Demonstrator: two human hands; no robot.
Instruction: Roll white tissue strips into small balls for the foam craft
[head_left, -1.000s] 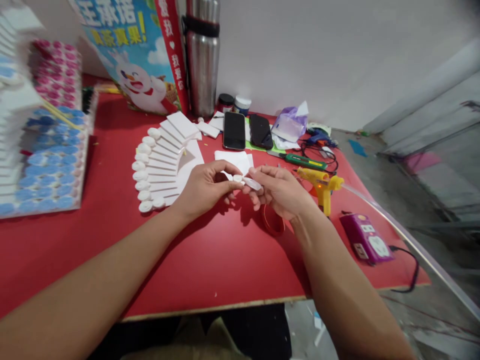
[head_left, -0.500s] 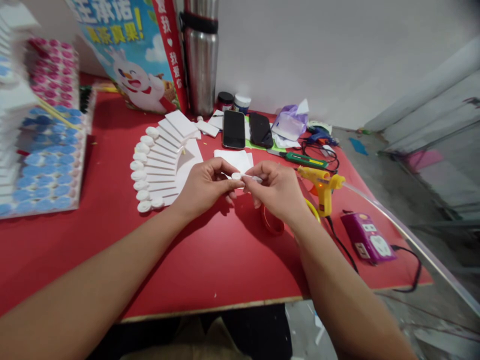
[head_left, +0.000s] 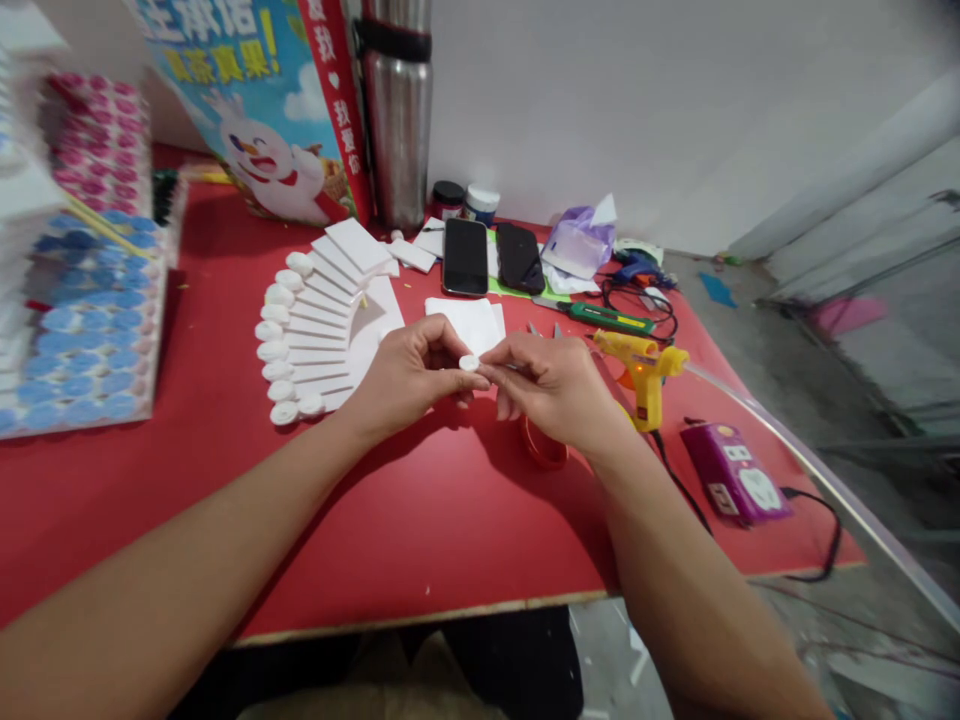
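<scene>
A small white rolled coil point(head_left: 469, 363) sits between my fingertips above the red table. My left hand point(head_left: 416, 375) pinches its left side with thumb and forefinger. At its right edge, my right hand point(head_left: 544, 375) presses thumb and forefinger together; any strip end between them is hidden. Under my right hand lie scissors with red handles point(head_left: 545, 445), mostly covered. White paper sheets point(head_left: 469, 318) lie just beyond the coil. Left of my hands, a fan of white strips point(head_left: 315, 340) has several white rolled coils point(head_left: 274, 350) along its outer end.
A yellow glue gun point(head_left: 641, 370) stands on the right, near a purple power socket box point(head_left: 735, 475). Behind are a green-handled knife point(head_left: 607, 318), two phones point(head_left: 465, 257) and a steel flask point(head_left: 399, 130). Trays of blue and pink rolls point(head_left: 97, 340) fill the left side.
The white strip end that showed between my right fingers is out of sight now. The coil has turned and dropped slightly, and scissor blade tips show beyond my right hand.
</scene>
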